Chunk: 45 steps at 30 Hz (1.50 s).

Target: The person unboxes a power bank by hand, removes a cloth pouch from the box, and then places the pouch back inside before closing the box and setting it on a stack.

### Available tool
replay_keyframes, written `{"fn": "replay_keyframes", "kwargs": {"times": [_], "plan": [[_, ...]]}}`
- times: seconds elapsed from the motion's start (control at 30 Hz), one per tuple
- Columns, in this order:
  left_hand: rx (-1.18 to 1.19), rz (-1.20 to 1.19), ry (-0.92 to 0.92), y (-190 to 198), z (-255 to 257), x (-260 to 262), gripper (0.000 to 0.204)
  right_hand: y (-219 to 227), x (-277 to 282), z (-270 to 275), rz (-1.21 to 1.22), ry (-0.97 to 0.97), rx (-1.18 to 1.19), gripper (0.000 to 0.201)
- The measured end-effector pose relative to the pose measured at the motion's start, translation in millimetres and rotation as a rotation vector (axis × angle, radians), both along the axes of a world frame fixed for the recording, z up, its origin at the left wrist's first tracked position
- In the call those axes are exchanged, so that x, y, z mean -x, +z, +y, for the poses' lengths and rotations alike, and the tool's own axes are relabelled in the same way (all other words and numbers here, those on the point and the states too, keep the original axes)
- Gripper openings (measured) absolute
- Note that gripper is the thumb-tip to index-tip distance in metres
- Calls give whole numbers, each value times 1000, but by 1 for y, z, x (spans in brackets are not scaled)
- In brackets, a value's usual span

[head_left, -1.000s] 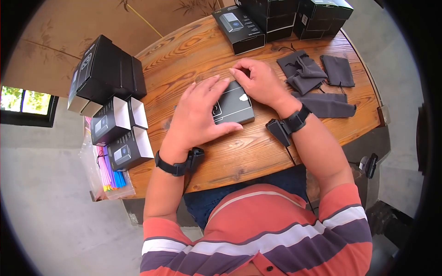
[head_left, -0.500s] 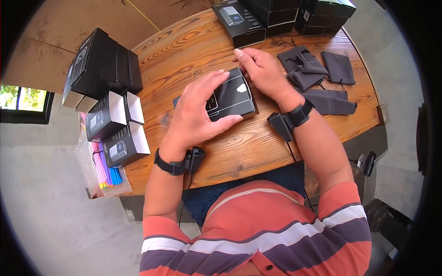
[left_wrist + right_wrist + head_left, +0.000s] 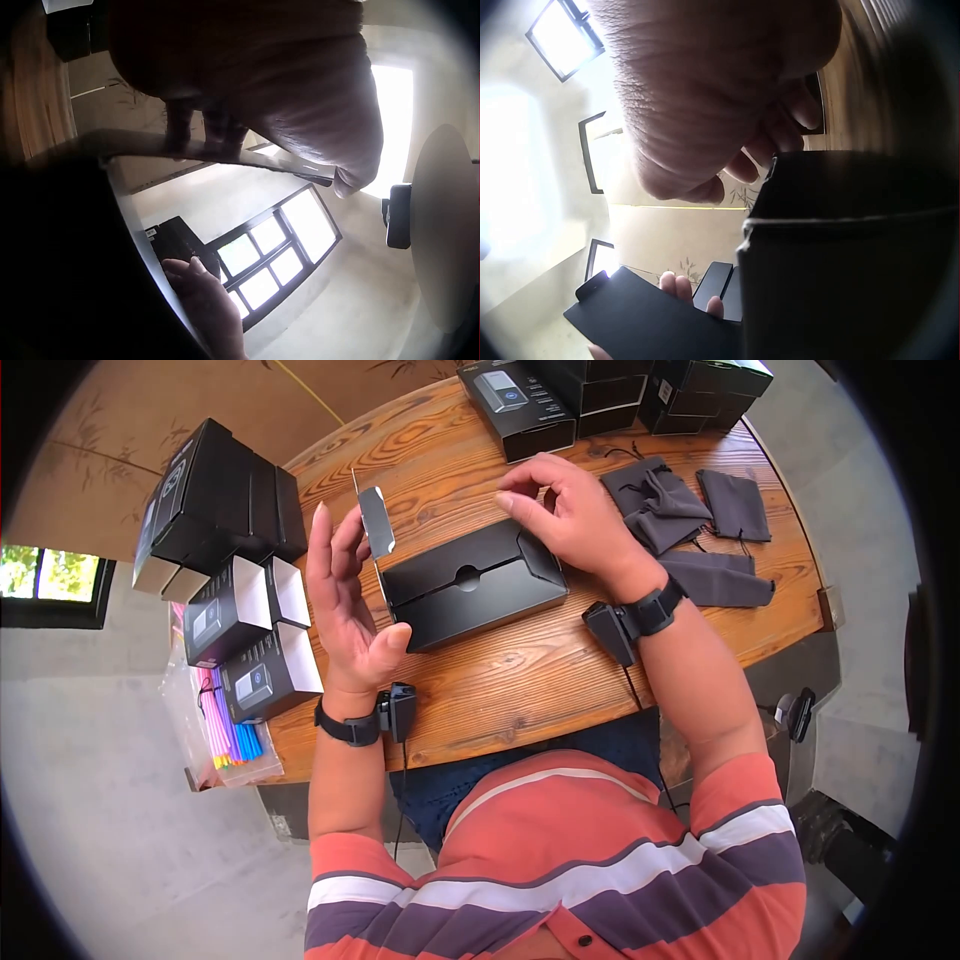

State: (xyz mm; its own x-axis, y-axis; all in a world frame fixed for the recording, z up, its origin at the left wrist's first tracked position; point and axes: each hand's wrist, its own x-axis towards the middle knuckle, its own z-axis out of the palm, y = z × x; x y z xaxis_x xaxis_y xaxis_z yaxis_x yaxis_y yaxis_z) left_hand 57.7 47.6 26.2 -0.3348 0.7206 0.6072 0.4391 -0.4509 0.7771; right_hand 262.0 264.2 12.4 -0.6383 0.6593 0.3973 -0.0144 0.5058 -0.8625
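A black box lies on the table before me with its top swung up, showing dark inner panels and a small round notch. My left hand holds the raised lid at the box's left end, thumb by one edge and fingertips over the other in the right wrist view. The lid's tuck flap bends toward the box in the head view. Beside the box's right end, my right hand has loosely curled fingers, thumb near the index finger, with nothing visible between them.
Black cartons and smaller boxes with white open ends stand at left, near a bag of colourful sticks. More black boxes occupy the back. Grey drawstring pouches lie at right.
The box's lid has swung up and left, uncovering the dark interior. My left hand has moved left with it, off the closed top. The right hand stays by the right end.
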Motion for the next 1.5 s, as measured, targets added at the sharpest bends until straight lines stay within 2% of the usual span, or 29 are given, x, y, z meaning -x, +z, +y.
{"fn": "replay_keyframes", "kwargs": {"times": [0.07, 0.1, 0.17, 0.2, 0.37, 0.43, 0.6, 0.8, 0.93, 1.0, 1.17, 1.23, 1.3, 1.37, 1.4, 1.43, 1.5], "plan": [[28, 31, 43, -3, -6, 2, 137, 10, -7, -4, -76, 156, -125, 34], [29, 29, 47, -5, -7, 2, 137, 10, -8, -4, -77, 161, -124, 34], [3, -79, 56, -5, -10, -1, 137, 13, -10, -6, -149, 326, -366, 43], [3, -84, 65, -7, -11, 1, 137, 19, -14, -8, -238, 404, -263, 48], [-106, -122, 162, -20, -9, 7, 131, 36, -18, -18, -356, 504, -341, 51], [-112, -140, 198, -21, -10, 8, 128, 38, -19, -20, -297, 492, -396, 50], [-143, -248, 237, -25, -10, 17, 123, 58, -27, -22, -327, 570, -388, 29], [-130, -239, 219, -28, -11, 17, 124, 57, -27, -14, -374, 635, -406, 46], [-122, -249, 211, -25, -11, 15, 125, 54, -26, -15, -369, 613, -364, 41], [-126, -266, 206, -25, -10, 15, 126, 52, -21, -23, -257, 450, -218, 51], [-111, -317, 117, -29, -13, 11, 128, 30, -14, -16, -273, 279, -406, 65], [-89, -230, 83, -37, -12, 12, 129, 24, -13, -9, -213, 348, -369, 64], [13, -56, 30, -35, -16, 13, 124, 22, -13, -7, -195, 296, -330, 56], [143, 189, -29, -27, -16, 21, 115, 17, -11, -2, -26, 248, 74, 44], [185, 191, -57, -24, -13, 17, 104, 13, -8, 0, 65, 166, 214, 31], [244, 311, -32, -19, -12, 18, 96, 13, -11, 6, 69, 148, 207, 31], [305, 346, -35, -16, -11, 17, 87, 13, -12, 17, 139, 10, 331, 24]]}}
